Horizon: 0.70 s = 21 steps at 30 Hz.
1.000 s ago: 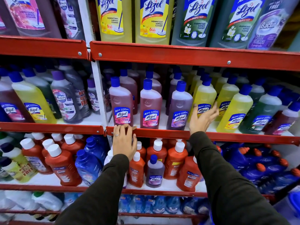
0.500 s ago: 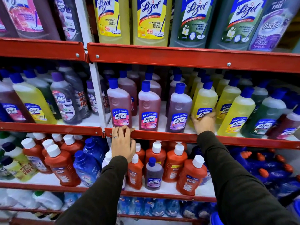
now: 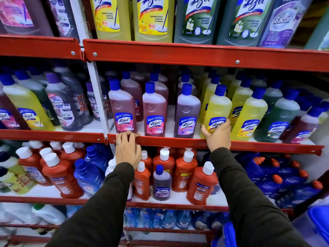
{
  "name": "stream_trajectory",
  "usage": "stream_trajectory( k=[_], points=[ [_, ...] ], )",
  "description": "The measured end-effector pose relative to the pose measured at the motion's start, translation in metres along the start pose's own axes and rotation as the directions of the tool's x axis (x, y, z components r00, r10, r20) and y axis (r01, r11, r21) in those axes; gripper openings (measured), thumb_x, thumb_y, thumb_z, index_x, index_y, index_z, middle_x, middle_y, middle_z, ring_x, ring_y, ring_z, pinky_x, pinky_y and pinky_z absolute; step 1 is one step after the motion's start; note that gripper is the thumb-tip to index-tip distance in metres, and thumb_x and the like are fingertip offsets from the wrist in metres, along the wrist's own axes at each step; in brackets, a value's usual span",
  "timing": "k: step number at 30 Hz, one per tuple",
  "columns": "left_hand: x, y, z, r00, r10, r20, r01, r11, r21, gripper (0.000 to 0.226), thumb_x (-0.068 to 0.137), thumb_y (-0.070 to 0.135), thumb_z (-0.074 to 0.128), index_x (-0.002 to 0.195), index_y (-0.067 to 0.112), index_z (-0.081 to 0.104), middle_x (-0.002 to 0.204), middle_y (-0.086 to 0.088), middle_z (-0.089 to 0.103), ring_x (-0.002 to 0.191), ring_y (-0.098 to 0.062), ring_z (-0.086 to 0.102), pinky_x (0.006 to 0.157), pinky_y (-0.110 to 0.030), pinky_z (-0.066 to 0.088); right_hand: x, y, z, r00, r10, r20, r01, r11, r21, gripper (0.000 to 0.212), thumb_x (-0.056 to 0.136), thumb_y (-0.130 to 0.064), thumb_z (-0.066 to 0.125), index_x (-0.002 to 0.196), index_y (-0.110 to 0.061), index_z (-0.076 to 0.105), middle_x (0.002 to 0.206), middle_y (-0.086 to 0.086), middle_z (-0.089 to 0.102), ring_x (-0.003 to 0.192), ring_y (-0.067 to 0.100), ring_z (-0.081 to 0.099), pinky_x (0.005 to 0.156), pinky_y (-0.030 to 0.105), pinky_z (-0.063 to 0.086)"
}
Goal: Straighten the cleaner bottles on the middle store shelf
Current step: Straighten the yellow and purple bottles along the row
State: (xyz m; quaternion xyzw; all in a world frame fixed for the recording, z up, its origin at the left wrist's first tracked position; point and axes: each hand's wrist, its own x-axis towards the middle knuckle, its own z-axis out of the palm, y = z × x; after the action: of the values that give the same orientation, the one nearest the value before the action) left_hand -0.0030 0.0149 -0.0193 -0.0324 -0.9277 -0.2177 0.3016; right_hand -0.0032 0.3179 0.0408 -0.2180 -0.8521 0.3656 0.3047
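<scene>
One second back our right hand (image 3: 217,135) was open in front of the yellow row; now it cups the base of the front yellow bottle (image 3: 217,111) on the middle shelf, thumb on its left side and fingers (image 3: 224,124) curled over the label. We judge this bottle is the one in hand: it leans left toward the purple bottle (image 3: 187,114) just beside it, so it needs setting upright and turning label-out. Our left hand (image 3: 127,148) has stayed put, fingers lying flat together over the red shelf lip (image 3: 170,140), gripping no bottle, just below the pink bottle (image 3: 122,111). The second yellow bottle (image 3: 252,118) stands close on the right and the green bottle (image 3: 277,120) beyond it also tilts, leaving little room to swing. The upper shelf rail (image 3: 195,54) overhangs the caps.
</scene>
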Motion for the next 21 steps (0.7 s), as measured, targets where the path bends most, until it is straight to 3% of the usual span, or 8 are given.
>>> stream_trajectory(
  k=[4,8,12,14,15,16,18,21],
  points=[
    [-0.005,0.012,0.003,0.995,-0.032,-0.092,0.028,0.999,-0.047,0.030,0.092,0.019,0.050,0.119,0.009,0.056,0.120,-0.017,0.056,0.121,-0.036,0.046,0.117,-0.059,0.026,0.004,0.006,-0.004,0.999,0.002,0.054,-0.005,0.999,0.054,0.110,0.078,-0.057,0.078,0.152,0.004,0.025,0.143,0.024,0.048,0.136,0.039,0.047,0.109,0.044,0.044],
    [-0.019,0.051,0.009,0.987,0.008,-0.160,-0.048,0.968,-0.247,0.042,0.095,0.030,0.042,0.135,0.016,0.047,0.140,-0.010,0.048,0.137,-0.028,0.038,0.122,-0.051,-0.001,0.006,0.008,-0.016,0.997,0.025,0.077,-0.050,0.943,0.330,0.097,0.088,-0.052,0.070,0.156,-0.001,0.025,0.159,0.020,0.036,0.149,0.031,0.034,0.118,0.030,0.026],
    [-0.027,0.116,0.020,0.926,0.362,-0.103,-0.371,0.831,-0.415,0.050,0.098,0.037,0.039,0.143,0.014,0.042,0.147,-0.013,0.044,0.139,-0.026,0.037,0.121,-0.052,0.018,0.008,0.014,-0.026,0.993,0.038,0.115,-0.094,0.843,0.530,0.068,0.103,-0.047,0.049,0.156,-0.008,0.035,0.162,0.012,0.038,0.148,0.023,0.038,0.121,0.027,0.030],
    [-0.026,0.155,0.025,0.882,0.469,-0.054,-0.434,0.759,-0.485,0.056,0.099,0.038,0.038,0.148,0.011,0.039,0.151,-0.011,0.042,0.141,-0.023,0.035,0.120,-0.052,0.020,0.009,0.016,-0.032,0.993,0.042,0.110,-0.099,0.805,0.584,0.062,0.104,-0.049,0.043,0.150,-0.008,0.045,0.154,0.009,0.048,0.139,0.019,0.048,0.116,0.020,0.038],
    [-0.025,0.174,0.028,0.873,0.488,-0.021,-0.426,0.741,-0.519,0.058,0.100,0.038,0.037,0.151,0.011,0.035,0.154,-0.010,0.039,0.144,-0.021,0.032,0.121,-0.052,0.018,0.010,0.017,-0.035,0.993,0.042,0.112,-0.103,0.785,0.610,0.059,0.104,-0.050,0.041,0.145,-0.008,0.050,0.148,0.008,0.055,0.134,0.016,0.054,0.115,0.023,0.041],
    [-0.024,0.191,0.030,0.878,0.478,0.018,-0.385,0.729,-0.566,0.060,0.101,0.038,0.036,0.154,0.013,0.029,0.158,-0.009,0.034,0.147,-0.018,0.027,0.123,-0.050,0.015,0.011,0.020,-0.035,0.992,0.042,0.122,-0.110,0.766,0.633,0.054,0.105,-0.050,0.038,0.139,-0.011,0.055,0.139,0.004,0.061,0.126,0.007,0.059,0.112,0.025,0.044],
    [-0.019,0.221,0.033,0.922,0.369,0.121,-0.184,0.689,-0.701,0.064,0.103,0.043,0.033,0.159,0.018,0.015,0.165,-0.005,0.017,0.151,-0.014,0.016,0.123,-0.041,0.017,0.011,0.021,-0.040,0.986,0.013,0.167,-0.123,0.729,0.673,0.045,0.107,-0.047,0.035,0.132,-0.018,0.058,0.121,-0.007,0.067,0.108,-0.011,0.063,0.098,0.016,0.049],
    [-0.007,0.252,0.032,0.922,0.134,0.362,0.229,0.565,-0.793,0.074,0.097,0.061,0.025,0.159,0.028,0.001,0.169,0.002,0.000,0.151,-0.008,0.003,0.122,-0.036,0.013,0.010,0.022,-0.043,0.967,-0.015,0.253,-0.165,0.720,0.674,0.066,0.098,-0.068,0.035,0.135,-0.020,0.060,0.126,-0.005,0.070,0.117,0.001,0.066,0.103,0.025,0.049]
  ],
)
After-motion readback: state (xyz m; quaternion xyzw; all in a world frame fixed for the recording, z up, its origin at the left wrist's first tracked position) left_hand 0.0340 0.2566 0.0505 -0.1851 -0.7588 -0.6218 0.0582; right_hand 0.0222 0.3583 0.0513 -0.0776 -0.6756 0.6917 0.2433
